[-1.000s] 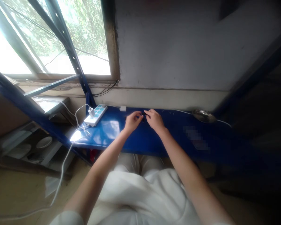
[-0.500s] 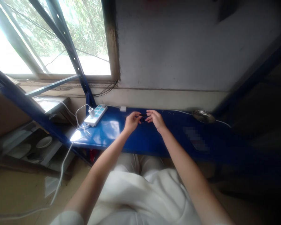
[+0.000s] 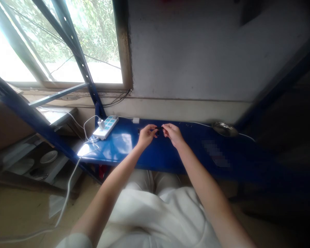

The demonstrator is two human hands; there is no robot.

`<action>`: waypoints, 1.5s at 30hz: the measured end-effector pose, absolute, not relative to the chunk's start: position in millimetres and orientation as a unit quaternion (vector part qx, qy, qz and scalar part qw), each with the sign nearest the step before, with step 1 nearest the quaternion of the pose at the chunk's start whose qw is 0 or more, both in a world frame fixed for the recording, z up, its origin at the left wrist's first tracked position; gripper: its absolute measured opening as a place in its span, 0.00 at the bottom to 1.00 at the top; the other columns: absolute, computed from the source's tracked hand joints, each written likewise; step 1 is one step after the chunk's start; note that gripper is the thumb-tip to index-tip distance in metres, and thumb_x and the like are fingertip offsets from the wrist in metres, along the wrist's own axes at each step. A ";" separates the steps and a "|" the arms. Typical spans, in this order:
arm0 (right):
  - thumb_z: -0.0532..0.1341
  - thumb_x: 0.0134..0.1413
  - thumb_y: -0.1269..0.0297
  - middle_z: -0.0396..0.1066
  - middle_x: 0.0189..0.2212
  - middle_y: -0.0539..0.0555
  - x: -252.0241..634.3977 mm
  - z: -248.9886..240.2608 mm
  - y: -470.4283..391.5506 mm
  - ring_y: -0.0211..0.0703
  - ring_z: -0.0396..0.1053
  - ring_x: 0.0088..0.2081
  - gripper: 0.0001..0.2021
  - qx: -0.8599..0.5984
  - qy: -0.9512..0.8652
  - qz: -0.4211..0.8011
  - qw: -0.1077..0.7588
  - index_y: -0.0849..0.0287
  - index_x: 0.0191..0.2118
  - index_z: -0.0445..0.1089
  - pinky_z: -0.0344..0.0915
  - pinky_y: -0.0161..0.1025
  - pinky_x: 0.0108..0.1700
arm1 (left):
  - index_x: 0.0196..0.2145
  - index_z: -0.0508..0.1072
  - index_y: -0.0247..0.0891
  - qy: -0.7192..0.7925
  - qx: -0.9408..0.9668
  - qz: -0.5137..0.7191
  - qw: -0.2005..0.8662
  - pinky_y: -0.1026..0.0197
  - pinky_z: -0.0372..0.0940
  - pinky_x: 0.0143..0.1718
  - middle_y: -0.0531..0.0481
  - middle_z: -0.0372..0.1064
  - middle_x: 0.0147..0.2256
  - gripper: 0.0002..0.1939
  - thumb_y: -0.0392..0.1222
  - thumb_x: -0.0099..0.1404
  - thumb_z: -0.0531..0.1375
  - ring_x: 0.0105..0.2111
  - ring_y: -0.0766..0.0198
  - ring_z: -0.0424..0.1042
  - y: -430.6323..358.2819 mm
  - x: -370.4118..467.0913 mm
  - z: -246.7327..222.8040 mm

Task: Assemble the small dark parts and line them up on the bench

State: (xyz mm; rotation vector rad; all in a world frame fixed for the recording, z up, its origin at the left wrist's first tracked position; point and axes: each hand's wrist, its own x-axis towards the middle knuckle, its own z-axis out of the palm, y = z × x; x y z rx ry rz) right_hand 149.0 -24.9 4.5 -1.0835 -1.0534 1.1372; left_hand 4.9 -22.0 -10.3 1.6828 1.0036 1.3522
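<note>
Over the blue shelf [image 3: 170, 155], my left hand [image 3: 146, 134] and my right hand [image 3: 172, 133] meet fingertip to fingertip. Between them they pinch a small dark object [image 3: 158, 128], one end in each hand. The piece is thin and short; its exact shape is too small to tell. Both hands hover just above the shelf surface, near its back edge by the wall.
A white power strip [image 3: 105, 127] with a plugged-in white charger and cable lies at the shelf's left end. A small white block [image 3: 135, 120] sits by the wall. A metal bowl [image 3: 224, 128] stands at the right. Blue rack struts cross the window at left.
My hands have drawn slightly closer to me and apart, and the small dark object now stretches between the fingertips instead of being cupped between both hands.
</note>
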 end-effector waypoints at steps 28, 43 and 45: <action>0.65 0.37 0.54 0.61 0.14 0.45 142.5 -2.1 -22.4 0.29 0.56 0.16 0.15 -0.474 -0.472 0.413 0.618 0.59 0.23 0.63 0.54 0.31 0.20 | 0.33 0.63 0.39 0.421 0.730 0.459 0.280 0.67 0.57 0.25 0.54 0.65 0.26 0.10 0.45 0.65 0.47 0.20 0.71 0.62 -15.4 5.4 -17.0; 0.59 0.45 0.50 0.61 0.16 0.45 144.4 -3.4 -21.0 0.33 0.59 0.19 0.15 -0.451 -0.578 0.314 0.603 0.59 0.27 0.64 0.59 0.33 0.24 | 0.20 0.59 0.35 0.406 0.543 0.488 0.550 0.67 0.59 0.18 0.54 0.59 0.14 0.23 0.55 0.63 0.49 0.13 0.71 0.62 -11.2 13.9 -8.0; 0.59 0.46 0.50 0.61 0.16 0.46 145.6 -3.6 -20.9 0.33 0.59 0.20 0.15 -0.452 -0.581 0.307 0.604 0.59 0.27 0.64 0.59 0.33 0.24 | 0.21 0.62 0.33 0.409 0.529 0.481 0.567 0.66 0.61 0.19 0.52 0.62 0.15 0.25 0.59 0.62 0.48 0.14 0.70 0.63 -12.2 13.1 -7.4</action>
